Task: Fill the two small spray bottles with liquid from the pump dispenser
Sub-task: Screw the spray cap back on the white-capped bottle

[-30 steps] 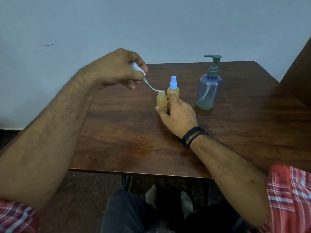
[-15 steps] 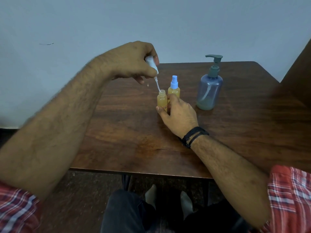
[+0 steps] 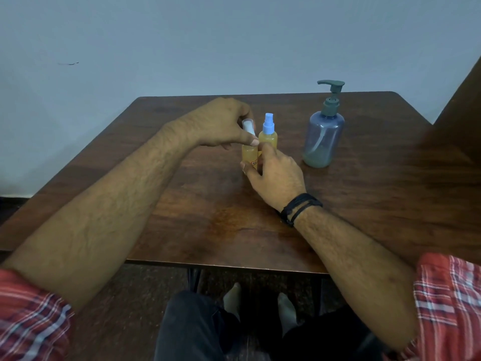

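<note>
Two small amber spray bottles stand side by side on the wooden table [image 3: 182, 204]. The near-left spray bottle [image 3: 249, 154] is held at its base by my right hand [image 3: 273, 175]. My left hand [image 3: 221, 123] pinches a white spray cap [image 3: 248, 127] and holds it down on that bottle's neck. The second spray bottle [image 3: 269, 135], just behind, wears a blue spray cap. A bluish translucent pump dispenser [image 3: 323, 134] with a dark green pump stands to the right, apart from both hands, with a little liquid at its bottom.
A dark wooden panel [image 3: 463, 100] rises at the table's right side. A pale wall stands right behind the table's far edge. My knees and feet are below the near edge.
My left hand has lowered the white cap from a tilted position above the bottle, feeding its dip tube in, until the cap sits on the neck. The right hand stayed on the bottle.
</note>
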A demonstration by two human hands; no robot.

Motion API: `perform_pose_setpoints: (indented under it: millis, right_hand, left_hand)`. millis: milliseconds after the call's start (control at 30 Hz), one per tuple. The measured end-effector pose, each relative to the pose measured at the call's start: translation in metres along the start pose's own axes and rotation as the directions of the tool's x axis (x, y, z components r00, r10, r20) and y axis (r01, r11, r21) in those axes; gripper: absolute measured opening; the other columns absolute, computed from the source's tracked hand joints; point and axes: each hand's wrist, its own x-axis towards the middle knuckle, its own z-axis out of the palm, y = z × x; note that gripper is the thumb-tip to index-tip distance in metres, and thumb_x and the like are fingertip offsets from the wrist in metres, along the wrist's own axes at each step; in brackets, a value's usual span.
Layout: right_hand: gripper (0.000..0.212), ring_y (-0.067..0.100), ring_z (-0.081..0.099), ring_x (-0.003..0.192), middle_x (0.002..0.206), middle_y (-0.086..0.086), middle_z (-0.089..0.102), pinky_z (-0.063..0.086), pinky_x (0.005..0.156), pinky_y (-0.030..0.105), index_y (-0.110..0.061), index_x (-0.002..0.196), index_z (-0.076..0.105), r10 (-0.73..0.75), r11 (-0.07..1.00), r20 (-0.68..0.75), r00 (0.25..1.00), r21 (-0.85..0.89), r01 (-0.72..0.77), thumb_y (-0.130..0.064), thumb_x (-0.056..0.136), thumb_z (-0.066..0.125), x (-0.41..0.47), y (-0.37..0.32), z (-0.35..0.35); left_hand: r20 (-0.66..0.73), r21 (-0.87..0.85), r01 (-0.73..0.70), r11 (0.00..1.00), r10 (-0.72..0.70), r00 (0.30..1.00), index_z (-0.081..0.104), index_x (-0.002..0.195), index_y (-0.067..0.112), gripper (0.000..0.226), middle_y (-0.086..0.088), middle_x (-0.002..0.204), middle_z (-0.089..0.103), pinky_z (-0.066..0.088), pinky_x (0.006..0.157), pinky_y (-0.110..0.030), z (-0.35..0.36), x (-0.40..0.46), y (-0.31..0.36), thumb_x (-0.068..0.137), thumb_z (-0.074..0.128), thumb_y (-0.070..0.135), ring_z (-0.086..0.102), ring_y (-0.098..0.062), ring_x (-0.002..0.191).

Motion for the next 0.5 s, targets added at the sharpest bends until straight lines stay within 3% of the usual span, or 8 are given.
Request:
perform_pose_setpoints:
  millis: [133, 267, 333, 400, 500]
  right_hand:
    - [0.046, 0.032, 0.066, 0.093, 0.105, 0.005, 0.068, 0.055, 0.079, 0.047, -0.013, 0.118, 0.055, 0.002, 1.0, 0.002, 1.0, -0.001, -0.002, -0.054, 0.097, 0.055, 0.0, 0.0, 0.0]
    - [0.046, 0.032, 0.066, 0.092, 0.104, 0.006, 0.068, 0.055, 0.078, 0.047, -0.013, 0.118, 0.055, 0.003, 1.0, 0.0, 1.0, -0.008, -0.003, -0.054, 0.097, 0.054, 0.0, 0.0, 0.0]
    - [0.046, 0.032, 0.066, 0.092, 0.103, 0.006, 0.067, 0.055, 0.078, 0.047, -0.014, 0.119, 0.054, -0.003, 1.0, 0.001, 1.0, -0.01, 0.003, -0.055, 0.097, 0.054, 0.0, 0.0, -0.001]
    - [0.047, 0.032, 0.065, 0.093, 0.105, 0.006, 0.067, 0.055, 0.079, 0.047, -0.014, 0.12, 0.054, -0.005, 1.0, 0.007, 1.0, -0.011, 0.005, -0.055, 0.097, 0.054, 0.0, 0.0, -0.001]
    - [0.047, 0.032, 0.066, 0.094, 0.105, 0.006, 0.068, 0.055, 0.08, 0.048, -0.014, 0.119, 0.054, 0.001, 1.0, 0.008, 1.0, -0.012, -0.001, -0.055, 0.097, 0.053, 0.0, 0.0, -0.001]
  left_hand:
    - [-0.018, 0.1, 0.019, 0.995, -0.017, 1.0, 0.064, 0.095, 0.02, 0.036, 0.002, 0.097, 0.07, 0.063, 0.07, -0.038, 0.003, 0.002, 0.001, 0.081, 0.08, 0.049, 0.073, -0.019, 0.076]
    - [-0.028, 0.067, 0.005, 0.998, -0.003, 1.0, 0.066, 0.097, 0.022, 0.032, 0.007, 0.089, 0.071, 0.054, 0.062, -0.029, 0.003, -0.001, -0.002, 0.082, 0.08, 0.047, 0.067, -0.005, 0.062]
    - [0.009, -0.02, -0.029, 0.999, 0.029, 1.0, 0.067, 0.106, 0.026, 0.025, 0.011, 0.099, 0.071, 0.058, 0.075, -0.031, 0.004, -0.004, -0.005, 0.085, 0.079, 0.032, 0.069, 0.0, 0.08]
    - [0.016, -0.149, -0.032, 0.988, 0.035, 0.999, 0.062, 0.114, 0.029, 0.034, 0.013, 0.111, 0.072, 0.056, 0.092, -0.033, 0.008, -0.008, -0.008, 0.085, 0.077, 0.021, 0.067, -0.003, 0.102]
    - [-0.056, -0.26, -0.033, 0.965, 0.019, 0.998, 0.058, 0.112, 0.028, 0.038, 0.013, 0.111, 0.071, 0.054, 0.088, -0.025, 0.02, -0.011, -0.014, 0.082, 0.082, 0.03, 0.066, -0.002, 0.102]
